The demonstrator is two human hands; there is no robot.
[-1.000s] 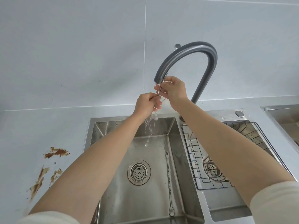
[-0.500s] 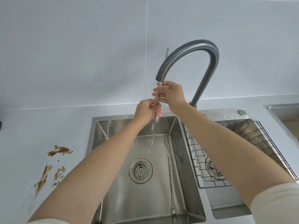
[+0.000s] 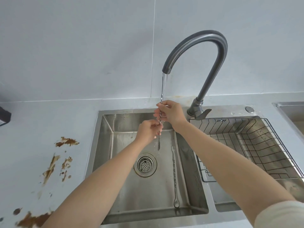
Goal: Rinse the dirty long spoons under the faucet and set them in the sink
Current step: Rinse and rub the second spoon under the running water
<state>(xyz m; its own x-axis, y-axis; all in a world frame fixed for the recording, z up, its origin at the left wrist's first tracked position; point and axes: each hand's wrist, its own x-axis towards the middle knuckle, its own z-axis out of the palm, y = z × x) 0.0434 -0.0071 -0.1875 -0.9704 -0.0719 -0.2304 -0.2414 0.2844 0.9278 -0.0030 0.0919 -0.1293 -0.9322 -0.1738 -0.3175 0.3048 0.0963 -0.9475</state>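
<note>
A thin, twisted long metal spoon [image 3: 159, 139] hangs upright in the water stream under the grey arched faucet [image 3: 205, 40]. My right hand [image 3: 171, 112] pinches its upper shaft, and my left hand [image 3: 148, 131] grips it just below, over the left sink basin [image 3: 105, 145]. The spoon's lower tip points at the basin floor. Its top end reaches up into the stream. A second long spoon [image 3: 174, 176] lies flat on the basin floor to the right of the drain [image 3: 145, 165], fork end away from me.
A black wire rack [image 3: 256, 145] sits in the right basin. Brown stains [image 3: 65, 142] are smeared on the grey counter left of the sink. A dark object [image 3: 4, 116] stands at the far left edge. Another steel basin's edge [image 3: 289, 106] shows at far right.
Both hands have come down from the faucet mouth toward the basin, sliding along the spoon. The spoon now stands upright in the stream, and the view has tilted down.
</note>
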